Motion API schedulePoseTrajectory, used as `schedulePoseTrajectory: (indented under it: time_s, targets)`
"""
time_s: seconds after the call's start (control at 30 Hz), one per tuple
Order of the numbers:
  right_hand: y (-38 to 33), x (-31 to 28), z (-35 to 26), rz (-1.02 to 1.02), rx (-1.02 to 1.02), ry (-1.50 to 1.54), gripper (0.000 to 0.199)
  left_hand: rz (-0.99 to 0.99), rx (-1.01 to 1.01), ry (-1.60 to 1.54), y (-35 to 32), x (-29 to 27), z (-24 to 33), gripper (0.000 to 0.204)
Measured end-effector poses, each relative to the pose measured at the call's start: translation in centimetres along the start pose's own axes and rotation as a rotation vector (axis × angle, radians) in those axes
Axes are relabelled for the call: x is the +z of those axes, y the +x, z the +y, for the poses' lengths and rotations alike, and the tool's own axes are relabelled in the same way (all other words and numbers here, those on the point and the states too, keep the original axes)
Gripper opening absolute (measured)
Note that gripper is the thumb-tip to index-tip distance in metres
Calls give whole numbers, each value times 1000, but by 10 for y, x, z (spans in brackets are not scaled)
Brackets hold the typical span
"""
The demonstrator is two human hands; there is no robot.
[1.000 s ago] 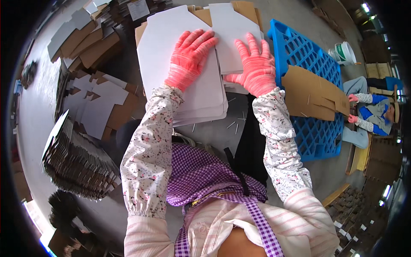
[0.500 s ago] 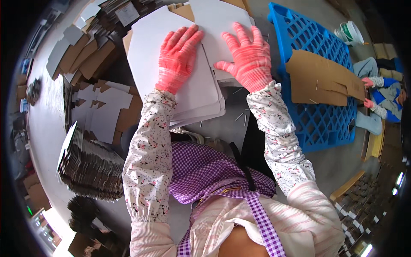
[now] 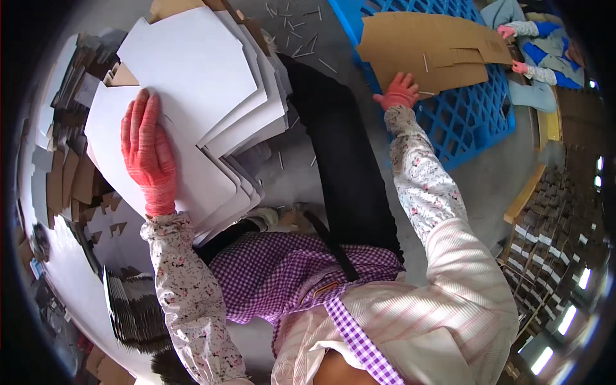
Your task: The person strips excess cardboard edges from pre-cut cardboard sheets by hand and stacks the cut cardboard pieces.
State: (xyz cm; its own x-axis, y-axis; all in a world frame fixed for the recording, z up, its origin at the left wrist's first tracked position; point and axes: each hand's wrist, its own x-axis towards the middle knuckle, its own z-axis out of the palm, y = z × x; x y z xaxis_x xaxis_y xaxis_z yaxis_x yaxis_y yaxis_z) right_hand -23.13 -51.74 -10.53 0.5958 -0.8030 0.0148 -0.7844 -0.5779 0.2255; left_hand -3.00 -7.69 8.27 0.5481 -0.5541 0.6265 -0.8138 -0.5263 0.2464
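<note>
My left hand (image 3: 150,154), in a pink knit glove, lies flat with fingers stretched out on a stack of white-faced cardboard box blanks (image 3: 192,70). Away to the right, my gloved right hand (image 3: 399,94) reaches the near edge of a brown cardboard sheet (image 3: 410,48), fingers apart, with the thumb out to the left. Whether its fingertips press on the sheet or only hover over it, I cannot tell. That sheet rests on a blue plastic pallet (image 3: 471,122). At its far right end are a co-worker's pink-gloved hands (image 3: 513,48).
Loose thin strips (image 3: 311,42) are scattered on the grey floor near the pallet. A dense stack of folded cardboard (image 3: 135,311) stands at lower left, with more blanks (image 3: 67,173) piled behind it. Bundled cardboard pieces (image 3: 545,237) stand at right.
My right hand has left the white stack and moved right to the brown sheet. The left hand remains on the stack. The view has turned right, and the white blanks now appear farther left.
</note>
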Motion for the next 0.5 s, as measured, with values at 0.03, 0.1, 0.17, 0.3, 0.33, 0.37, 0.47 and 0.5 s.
schedulePoseTrajectory:
  time_s: [0.03,0.1,0.17,0.3,0.33,0.37,0.47,0.5]
  targets:
    - [10,26,19,56,50,-92,82,-36,24,29,7,6,3,34]
    - [13,28,-27,111,-26,-125,83,-46,3,104,-6,-25,-13,30]
    - [-22,0,-75,55,-238,18,81,-82,-41,144,-25,-61,-22,25]
    - [1,-51,55,222,-412,149,78,119,32,-42,4,11,5,17]
    - [20,-64,63,294,-421,191,77,173,63,-49,16,24,8,15]
    - [32,-77,41,347,-456,272,76,280,122,-109,20,18,5,20]
    - [24,-114,-48,357,-621,531,73,337,12,-18,-21,-8,-14,24]
    - [23,-129,-58,352,-645,604,72,320,7,-25,-25,-12,-16,24]
